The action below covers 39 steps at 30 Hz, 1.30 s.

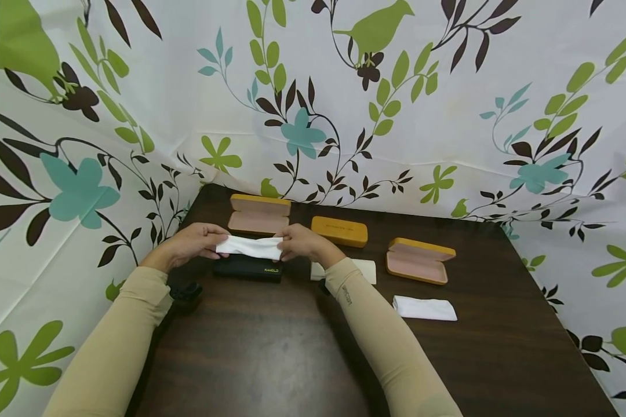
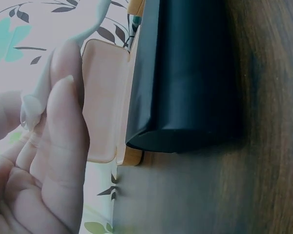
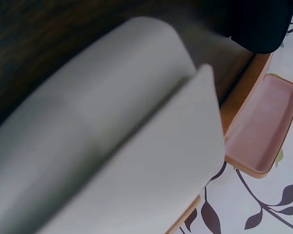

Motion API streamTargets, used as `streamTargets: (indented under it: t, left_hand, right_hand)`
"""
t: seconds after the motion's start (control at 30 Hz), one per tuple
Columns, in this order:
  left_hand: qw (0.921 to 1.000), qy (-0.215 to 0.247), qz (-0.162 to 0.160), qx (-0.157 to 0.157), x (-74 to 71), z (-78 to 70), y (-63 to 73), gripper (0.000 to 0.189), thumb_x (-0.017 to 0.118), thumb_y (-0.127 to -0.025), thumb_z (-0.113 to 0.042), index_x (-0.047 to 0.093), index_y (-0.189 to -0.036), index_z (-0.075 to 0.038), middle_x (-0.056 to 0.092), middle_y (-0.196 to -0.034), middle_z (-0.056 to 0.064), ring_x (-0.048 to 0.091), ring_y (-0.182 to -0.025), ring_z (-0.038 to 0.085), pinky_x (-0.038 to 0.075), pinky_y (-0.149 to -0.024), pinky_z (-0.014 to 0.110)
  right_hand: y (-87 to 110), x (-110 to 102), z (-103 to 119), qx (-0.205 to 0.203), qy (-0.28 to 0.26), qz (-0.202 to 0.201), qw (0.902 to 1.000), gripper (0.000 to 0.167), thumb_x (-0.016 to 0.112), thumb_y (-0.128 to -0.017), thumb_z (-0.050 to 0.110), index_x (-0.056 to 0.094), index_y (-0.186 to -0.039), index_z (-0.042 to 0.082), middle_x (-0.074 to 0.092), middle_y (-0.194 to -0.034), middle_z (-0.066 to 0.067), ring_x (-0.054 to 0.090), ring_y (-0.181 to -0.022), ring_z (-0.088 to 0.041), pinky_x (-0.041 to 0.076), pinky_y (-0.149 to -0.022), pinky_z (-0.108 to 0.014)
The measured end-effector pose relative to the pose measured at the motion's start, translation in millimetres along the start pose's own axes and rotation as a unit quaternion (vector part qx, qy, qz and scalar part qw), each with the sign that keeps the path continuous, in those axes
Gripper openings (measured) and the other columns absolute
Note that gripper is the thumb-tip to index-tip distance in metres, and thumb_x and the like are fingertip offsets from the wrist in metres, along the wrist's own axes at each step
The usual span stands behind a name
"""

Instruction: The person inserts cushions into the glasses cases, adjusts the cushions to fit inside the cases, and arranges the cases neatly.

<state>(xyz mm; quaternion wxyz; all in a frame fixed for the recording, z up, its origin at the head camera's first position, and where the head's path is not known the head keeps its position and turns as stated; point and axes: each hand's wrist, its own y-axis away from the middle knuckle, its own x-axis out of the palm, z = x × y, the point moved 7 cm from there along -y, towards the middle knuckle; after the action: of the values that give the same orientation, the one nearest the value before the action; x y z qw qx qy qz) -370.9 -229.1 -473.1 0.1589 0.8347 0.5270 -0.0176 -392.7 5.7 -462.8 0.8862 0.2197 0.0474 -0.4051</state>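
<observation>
Both hands hold a folded white cloth [image 1: 250,247] stretched between them. At its left end the left hand [image 1: 197,239] pinches it between thumb and fingers; the left wrist view shows the cloth's rolled edge [image 2: 34,105] in that grip. The right hand [image 1: 304,242] pinches the other end. Just below the cloth in the head view lies a closed black glasses case [image 1: 247,271], large in the left wrist view. Behind the cloth stands an open yellow glasses case [image 1: 259,222] with pink lining. Under the right wrist sits a cream-white flapped case [image 1: 364,271], partly hidden by the arm.
A closed yellow glasses case [image 1: 339,231] lies at the back middle. Farther right stand another open yellow case [image 1: 417,263] and, in front of it, a second folded white cloth [image 1: 425,308]. Patterned fabric [image 1: 344,127] hangs behind the dark wooden table [image 1: 261,359].
</observation>
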Motion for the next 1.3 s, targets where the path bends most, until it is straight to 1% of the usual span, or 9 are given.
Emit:
streamTargets:
  t: [0.3, 0.53, 0.63, 0.73, 0.77, 0.83, 0.97, 1.03, 1.3]
  left_hand:
    - [0.9999, -0.007, -0.008, 0.000, -5.0, 1.2, -8.6, 0.043, 0.056, -0.106, -0.020, 0.054, -0.133, 0.013, 0.070, -0.105, 0.015, 0.072, -0.090, 0.020, 0.060, -0.078, 0.031]
    - [0.9999, -0.004, -0.014, -0.001, -6.5, -4.0, -9.4, 0.043, 0.057, -0.106, -0.018, 0.053, -0.134, 0.014, 0.069, -0.107, 0.017, 0.072, -0.089, 0.020, 0.060, -0.078, 0.031]
    - [0.9999, 0.001, -0.015, -0.003, -6.3, -3.9, -9.9, 0.043, 0.056, -0.106, -0.017, 0.051, -0.134, 0.015, 0.069, -0.108, 0.017, 0.072, -0.089, 0.020, 0.060, -0.077, 0.030]
    - [0.9998, 0.000, -0.017, -0.008, -7.0, -2.5, -11.0, 0.043, 0.056, -0.106, -0.016, 0.051, -0.135, 0.016, 0.068, -0.109, 0.018, 0.072, -0.089, 0.019, 0.060, -0.078, 0.030]
    - [0.9997, 0.001, -0.022, -0.012, -8.1, -1.5, -11.6, 0.043, 0.056, -0.106, -0.015, 0.051, -0.135, 0.016, 0.068, -0.109, 0.018, 0.072, -0.089, 0.019, 0.060, -0.078, 0.030]
    - [0.9994, 0.000, -0.030, -0.017, -9.4, -0.3, -12.9, 0.042, 0.056, -0.106, -0.015, 0.052, -0.135, 0.015, 0.068, -0.109, 0.018, 0.072, -0.088, 0.019, 0.060, -0.078, 0.031]
    - [0.9992, -0.001, -0.033, -0.022, -10.8, 0.9, -16.8, 0.043, 0.056, -0.106, -0.015, 0.051, -0.135, 0.015, 0.069, -0.109, 0.018, 0.072, -0.089, 0.019, 0.060, -0.079, 0.031]
    - [0.9992, 0.000, -0.032, -0.023, -11.4, 0.9, -19.0, 0.043, 0.056, -0.106, -0.015, 0.050, -0.136, 0.015, 0.069, -0.109, 0.017, 0.072, -0.089, 0.019, 0.060, -0.080, 0.031]
    - [0.9991, 0.003, -0.029, -0.030, -12.3, -0.1, -25.4, 0.044, 0.054, -0.107, -0.016, 0.049, -0.138, 0.015, 0.069, -0.109, 0.014, 0.071, -0.090, 0.016, 0.060, -0.081, 0.030]
  right_hand:
    - [-6.4, -2, -3, 0.013, -0.003, -0.017, 0.9998, 0.032, 0.055, -0.103, -0.003, 0.059, -0.133, -0.007, 0.066, -0.105, -0.020, 0.070, -0.083, -0.025, 0.056, -0.092, -0.050]
    - [-8.2, -5, -1, 0.014, -0.009, -0.028, 0.9995, 0.035, 0.055, -0.102, -0.004, 0.056, -0.137, -0.008, 0.066, -0.107, -0.021, 0.070, -0.083, -0.025, 0.055, -0.093, -0.051]
    - [-9.1, -6, -1, 0.018, -0.009, -0.034, 0.9992, 0.031, 0.055, -0.101, -0.004, 0.057, -0.131, -0.010, 0.063, -0.104, -0.020, 0.069, -0.082, -0.025, 0.056, -0.092, -0.050]
    - [-10.5, -7, -2, 0.024, -0.011, -0.037, 0.9990, 0.021, 0.056, -0.101, -0.005, 0.059, -0.121, -0.011, 0.060, -0.100, -0.019, 0.069, -0.080, -0.024, 0.056, -0.092, -0.049]
    - [-11.4, -8, -3, 0.024, -0.012, -0.038, 0.9989, 0.017, 0.056, -0.101, -0.005, 0.059, -0.116, -0.011, 0.059, -0.099, -0.018, 0.068, -0.080, -0.024, 0.057, -0.090, -0.048]
    - [-13.0, -9, -3, 0.022, -0.014, -0.038, 0.9989, 0.013, 0.056, -0.101, -0.004, 0.058, -0.112, -0.011, 0.060, -0.098, -0.018, 0.068, -0.079, -0.024, 0.058, -0.089, -0.046]
    - [-14.9, -10, -3, 0.020, -0.018, -0.040, 0.9988, 0.018, 0.056, -0.101, -0.004, 0.060, -0.117, -0.011, 0.063, -0.098, -0.018, 0.069, -0.080, -0.024, 0.059, -0.087, -0.044]
    - [-15.3, -9, -2, 0.021, -0.018, -0.040, 0.9988, 0.023, 0.055, -0.101, -0.004, 0.060, -0.122, -0.011, 0.064, -0.099, -0.019, 0.070, -0.080, -0.025, 0.058, -0.089, -0.046]
    - [-19.4, -9, -3, 0.035, -0.016, -0.044, 0.9983, 0.026, 0.055, -0.101, -0.003, 0.060, -0.126, -0.011, 0.065, -0.100, -0.019, 0.070, -0.081, -0.024, 0.056, -0.093, -0.049]
